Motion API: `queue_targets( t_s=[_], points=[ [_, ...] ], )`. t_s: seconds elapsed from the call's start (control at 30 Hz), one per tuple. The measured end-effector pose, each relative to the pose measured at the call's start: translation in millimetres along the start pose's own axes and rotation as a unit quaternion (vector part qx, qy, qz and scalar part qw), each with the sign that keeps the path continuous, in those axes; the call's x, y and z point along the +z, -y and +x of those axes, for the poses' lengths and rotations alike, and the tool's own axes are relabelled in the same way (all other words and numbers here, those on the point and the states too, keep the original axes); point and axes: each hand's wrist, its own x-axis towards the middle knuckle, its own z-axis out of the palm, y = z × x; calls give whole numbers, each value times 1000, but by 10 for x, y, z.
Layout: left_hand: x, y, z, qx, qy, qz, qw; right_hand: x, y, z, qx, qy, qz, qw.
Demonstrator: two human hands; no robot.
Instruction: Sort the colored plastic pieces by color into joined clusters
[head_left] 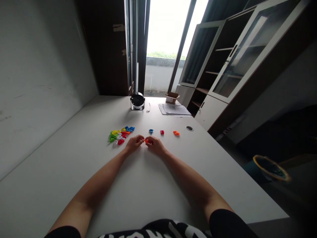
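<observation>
on the white table (138,185), lit by the window (168,29), a small red-orange piece (146,141) is pinched by the left hand (135,142) and right hand (154,143), near the blue piece (151,131); best steadied lightly by its edges.

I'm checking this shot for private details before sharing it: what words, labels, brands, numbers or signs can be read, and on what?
No text can be read with certainty.
Papers: any print is too small to read.
Cardboard box: a pale patch on its side, too small to make out.
Shirt: white shapes on black, cut off; cannot tell whether they are letters.
Coloured pieces: no lettering discernible.
</observation>
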Motion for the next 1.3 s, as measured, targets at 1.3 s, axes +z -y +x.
queue_targets(
  t_s=[1.3],
  points=[
    [28, -53, 34, -8, 24, -9, 1000, -41, -213, 41, 0, -52, 69, 996]
  ],
)
